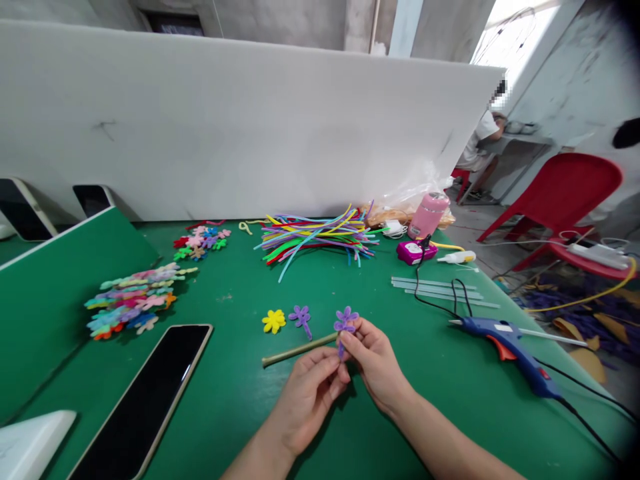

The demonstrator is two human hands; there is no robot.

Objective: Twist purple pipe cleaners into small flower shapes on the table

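Observation:
Between my two hands is a purple pipe-cleaner flower [346,319] with a short stem pointing down. The fingers of my right hand [374,360] pinch it just below the petals. My left hand [311,393] is closed at the lower end of the stem, thumb against fingers. Behind my hands a thin greenish stick [300,351] lies on the table, its right end hidden by the right hand. A second purple flower [301,316] with a stem and a yellow flower [274,321] lie just beyond the stick.
A heap of coloured pipe cleaners [320,237] lies at the back, finished flowers [135,300] at left. A phone [150,400] is front left. Glue sticks [440,291], a blue glue gun [515,347] with cords and a pink bottle [428,215] stand or lie at right. A person [480,143] sits beyond.

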